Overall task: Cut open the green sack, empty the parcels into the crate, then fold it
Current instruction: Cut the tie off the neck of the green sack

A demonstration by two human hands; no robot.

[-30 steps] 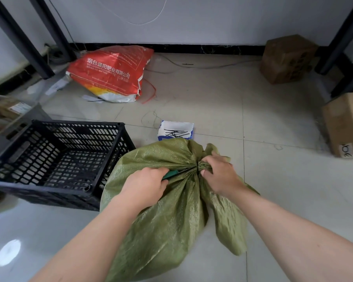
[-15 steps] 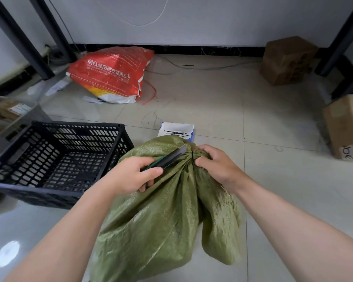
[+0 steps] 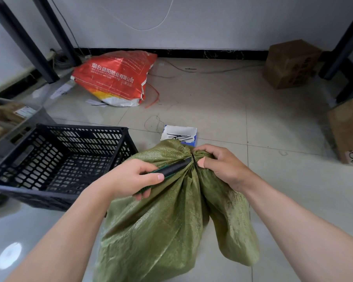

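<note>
Head view: green sack (image 3: 161, 220) stands on the floor (image 3: 283, 196) beside the black crate (image 3: 55, 159). Left hand (image 3: 130, 178), fingers closed around a dark cutter (image 3: 171, 167), sets its tip at the tied neck; right hand (image 3: 222, 165) pinches the gathered top.

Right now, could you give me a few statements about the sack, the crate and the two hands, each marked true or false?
1. The left hand holds a dark cutter aimed at the green sack's tied neck. True.
2. The right hand rests on the floor. False: it grips the bunched neck.
3. The black crate is full of parcels. False: none show inside.
4. A red bag lies near the wall. True.
</note>
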